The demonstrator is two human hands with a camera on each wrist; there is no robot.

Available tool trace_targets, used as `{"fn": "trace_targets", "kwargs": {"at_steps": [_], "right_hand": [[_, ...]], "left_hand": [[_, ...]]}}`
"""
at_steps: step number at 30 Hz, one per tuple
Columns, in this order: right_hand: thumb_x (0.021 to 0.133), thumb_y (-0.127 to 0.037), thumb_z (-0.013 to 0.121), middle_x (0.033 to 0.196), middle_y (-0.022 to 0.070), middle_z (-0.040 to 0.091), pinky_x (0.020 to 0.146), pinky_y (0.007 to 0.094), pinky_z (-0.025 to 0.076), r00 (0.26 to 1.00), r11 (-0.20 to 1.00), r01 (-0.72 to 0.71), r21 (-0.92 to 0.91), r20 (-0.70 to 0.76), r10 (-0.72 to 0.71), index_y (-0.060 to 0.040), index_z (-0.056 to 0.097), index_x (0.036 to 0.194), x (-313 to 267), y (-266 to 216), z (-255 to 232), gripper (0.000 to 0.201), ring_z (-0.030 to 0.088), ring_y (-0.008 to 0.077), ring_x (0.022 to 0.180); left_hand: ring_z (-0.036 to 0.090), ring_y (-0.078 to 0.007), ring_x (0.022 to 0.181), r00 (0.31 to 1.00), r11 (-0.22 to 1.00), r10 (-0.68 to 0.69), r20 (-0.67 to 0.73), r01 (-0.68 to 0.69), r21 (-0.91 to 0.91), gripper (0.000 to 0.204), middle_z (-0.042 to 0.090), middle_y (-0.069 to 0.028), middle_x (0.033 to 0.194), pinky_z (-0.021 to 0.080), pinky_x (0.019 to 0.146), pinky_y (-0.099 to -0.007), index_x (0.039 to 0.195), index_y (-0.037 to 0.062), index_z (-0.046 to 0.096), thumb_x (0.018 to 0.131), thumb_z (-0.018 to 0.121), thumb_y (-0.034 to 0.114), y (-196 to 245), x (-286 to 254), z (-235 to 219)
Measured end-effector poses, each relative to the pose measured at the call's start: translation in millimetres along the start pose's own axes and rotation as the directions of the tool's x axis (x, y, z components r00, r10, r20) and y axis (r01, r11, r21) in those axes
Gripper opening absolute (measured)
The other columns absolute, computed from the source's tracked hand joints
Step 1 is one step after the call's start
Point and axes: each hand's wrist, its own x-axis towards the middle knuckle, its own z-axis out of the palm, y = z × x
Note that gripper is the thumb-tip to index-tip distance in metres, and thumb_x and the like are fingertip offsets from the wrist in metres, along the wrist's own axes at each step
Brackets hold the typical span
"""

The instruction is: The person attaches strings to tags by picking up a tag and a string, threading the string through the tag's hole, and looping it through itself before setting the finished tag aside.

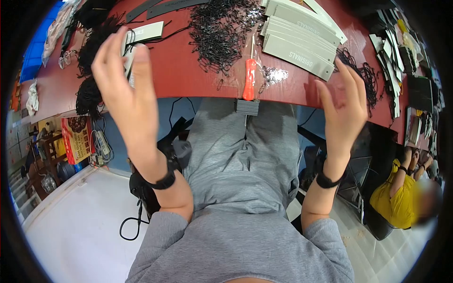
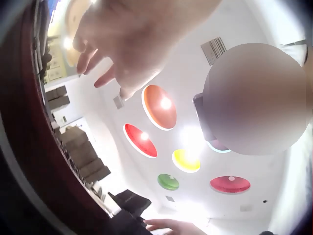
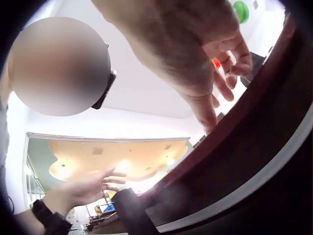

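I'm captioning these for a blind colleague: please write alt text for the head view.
A person's left hand and right hand are raised, open, at the near edge of a red table. On it lie a pile of black safety pins, a red-handled tool and overlapping pale tags printed ORIGINALS.

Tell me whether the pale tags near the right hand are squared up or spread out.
Spread out, overlapping: several edges and corners of the pale tags show beyond one another on the red table.
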Motion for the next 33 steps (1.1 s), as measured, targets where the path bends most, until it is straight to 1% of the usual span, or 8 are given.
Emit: {"fn": "trace_targets", "kwargs": {"at_steps": [5, 10, 16, 18, 22, 26, 29, 33], "right_hand": [[0.070, -0.018, 0.078, 0.105, -0.0034, 0.060, 0.063, 0.0293, 0.049, 0.988, 0.959, 0.155, -0.236, 0.062, -0.145, -0.0128, 0.069, 0.104, 8, 11, 10, 0.036, 0.052, 0.0160, 0.075], [0.070, -0.015, 0.078, 0.107, -0.0020, 0.061, 0.062, 0.0285, 0.049, 0.973, 0.954, 0.229, -0.194, 0.028, -0.228, -0.0125, 0.069, 0.101, 9, 18, 14, 0.033, 0.053, 0.0162, 0.076], [0.065, -0.011, 0.081, 0.098, 0.0030, 0.065, 0.055, 0.0257, 0.044, 0.900, 0.913, 0.392, -0.116, -0.159, -0.406, -0.0062, 0.068, 0.097, 17, 14, 3, 0.035, 0.052, 0.0148, 0.071], [0.063, -0.009, 0.082, 0.089, 0.0028, 0.067, 0.051, 0.0241, 0.040, 0.992, 0.986, 0.098, 0.137, 0.060, -0.107, -0.0053, 0.069, 0.093, 4, -6, -15, 0.033, 0.051, 0.0135, 0.062], [0.062, -0.009, 0.083, 0.073, 0.0010, 0.067, 0.046, 0.0224, 0.035, 0.932, 0.798, 0.073, 0.599, 0.244, -0.269, -0.0033, 0.070, 0.086, -7, -14, -20, 0.029, 0.048, 0.0106, 0.051], [0.063, -0.006, 0.081, 0.071, 0.0018, 0.065, 0.046, 0.0237, 0.038, 0.914, 0.781, -0.068, 0.620, 0.353, -0.201, -0.0032, 0.069, 0.092, -17, -33, -24, 0.031, 0.050, 0.0120, 0.052], [0.065, -0.005, 0.078, 0.070, 0.0037, 0.062, 0.049, 0.0287, 0.044, 0.842, 0.773, 0.087, 0.629, 0.368, -0.395, -0.0040, 0.066, 0.106, -23, -46, -9, 0.043, 0.052, 0.0172, 0.054], [0.068, -0.008, 0.077, 0.070, 0.0026, 0.060, 0.049, 0.0278, 0.044, 0.875, 0.738, 0.074, 0.671, 0.312, -0.371, -0.0043, 0.065, 0.110, -36, -47, 20, 0.044, 0.052, 0.0166, 0.053]], "left_hand": [[0.049, -0.0271, 0.112, 0.987, 0.995, 0.081, 0.138, -0.073, -0.062, 0.039, 0.047, -0.0136, 0.127, 0.040, 0.094, -0.0375, 0.120, 0.0054, 0.061, 0.092, 0.059, 0.033, 8, -33, 16], [0.047, -0.0263, 0.119, 0.970, 0.995, 0.099, 0.222, -0.095, -0.030, 0.036, 0.050, -0.0107, 0.129, 0.039, 0.097, -0.0372, 0.120, 0.0085, 0.062, 0.095, 0.052, 0.033, 15, -39, 13], [0.055, -0.0232, 0.096, 0.954, 0.959, 0.246, 0.174, -0.213, -0.185, 0.035, 0.057, -0.0107, 0.117, 0.045, 0.084, -0.0347, 0.112, 0.0027, 0.065, 0.091, 0.060, 0.029, 19, -41, 16], [0.058, -0.0241, 0.093, 0.973, 0.913, 0.139, 0.186, -0.053, -0.403, 0.035, 0.060, -0.0124, 0.113, 0.048, 0.081, -0.0342, 0.112, -0.0001, 0.064, 0.091, 0.060, 0.028, 27, -47, 14], [0.060, -0.0262, 0.094, 0.951, 0.891, 0.221, 0.217, -0.106, -0.441, 0.038, 0.062, -0.0150, 0.110, 0.048, 0.080, -0.0335, 0.110, -0.0007, 0.065, 0.088, 0.063, 0.030, 24, -58, -3], [0.060, -0.0270, 0.093, 0.806, 0.844, 0.454, 0.379, -0.252, -0.474, 0.052, 0.065, -0.0140, 0.105, 0.046, 0.077, -0.0332, 0.103, -0.0004, 0.066, 0.081, 0.068, 0.046, 25, -68, -8], [0.061, -0.0211, 0.076, 0.749, 0.853, 0.363, 0.555, -0.027, -0.521, 0.041, 0.067, -0.0063, 0.092, 0.046, 0.068, -0.0289, 0.096, 0.0014, 0.067, 0.060, 0.083, 0.014, 31, -87, 3], [0.054, -0.0138, 0.056, 0.704, 0.842, 0.179, 0.687, 0.251, -0.477, 0.026, 0.062, -0.0061, 0.075, 0.041, 0.050, -0.0260, 0.092, 0.0003, 0.066, 0.069, 0.077, 0.006, 19, -100, 14]]}}
